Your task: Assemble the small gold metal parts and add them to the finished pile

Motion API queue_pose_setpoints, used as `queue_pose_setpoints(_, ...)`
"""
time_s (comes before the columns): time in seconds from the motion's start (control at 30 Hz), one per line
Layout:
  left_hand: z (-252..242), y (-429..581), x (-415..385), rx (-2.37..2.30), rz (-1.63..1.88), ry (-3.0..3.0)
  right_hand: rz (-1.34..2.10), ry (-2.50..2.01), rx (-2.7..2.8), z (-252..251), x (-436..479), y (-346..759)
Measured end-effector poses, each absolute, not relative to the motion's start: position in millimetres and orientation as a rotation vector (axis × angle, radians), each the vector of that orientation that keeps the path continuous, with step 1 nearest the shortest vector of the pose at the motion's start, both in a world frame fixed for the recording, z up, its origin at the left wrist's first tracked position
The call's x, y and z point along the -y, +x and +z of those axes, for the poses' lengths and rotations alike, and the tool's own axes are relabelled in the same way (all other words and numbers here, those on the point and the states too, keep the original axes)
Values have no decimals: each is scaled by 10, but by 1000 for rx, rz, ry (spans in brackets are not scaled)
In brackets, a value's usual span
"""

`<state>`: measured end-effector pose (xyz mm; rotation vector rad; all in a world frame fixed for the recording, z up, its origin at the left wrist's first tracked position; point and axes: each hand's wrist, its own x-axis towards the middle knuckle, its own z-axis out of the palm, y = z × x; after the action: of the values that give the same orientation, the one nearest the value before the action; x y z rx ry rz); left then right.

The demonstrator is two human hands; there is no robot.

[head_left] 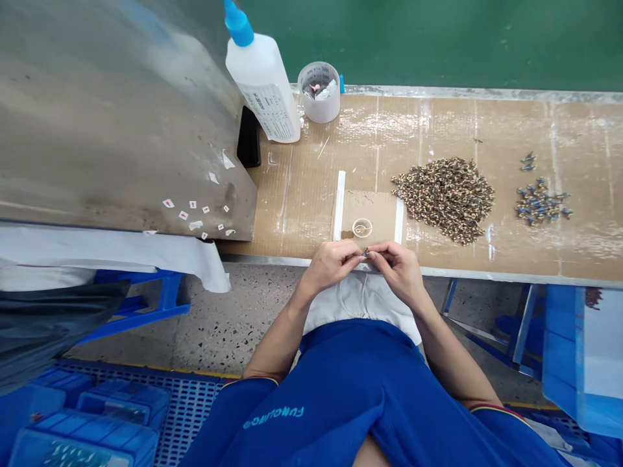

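Note:
My left hand (331, 264) and my right hand (396, 272) meet just over the front edge of the workbench (487, 123). Their fingertips pinch a tiny dark-and-brass part (365, 251), too small to make out in detail. Just beyond the fingers, a small clear ring-shaped cup (362, 227) sits on a cardboard pad (374, 217). To the right lies a heap of small speckled brown parts (445, 200). Farther right is a smaller scatter of blue-and-grey parts (539, 204).
A glue bottle with a blue cap (260, 78) and a plastic tub of scraps (319, 92) stand at the back. A grey metal panel (121, 117) with small stuck-on labels rises at left. Blue crates lie on the floor at lower left.

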<state>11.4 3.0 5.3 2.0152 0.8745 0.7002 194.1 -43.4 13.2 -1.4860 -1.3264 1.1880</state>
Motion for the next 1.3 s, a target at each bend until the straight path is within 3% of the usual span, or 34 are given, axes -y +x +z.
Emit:
queue_pose_setpoints(0.53,18,90,-61,-785,655,2050,1441,-1354,1415,146,365,2040)
queue_pose_setpoints(1.0,21,105,19,-857,774,2023,1227,-1377,1378,39,456,1896)
queue_pose_setpoints(1.3,54,132,-2,-876,845,1998,1391,-1277,1182,23,420,1950)
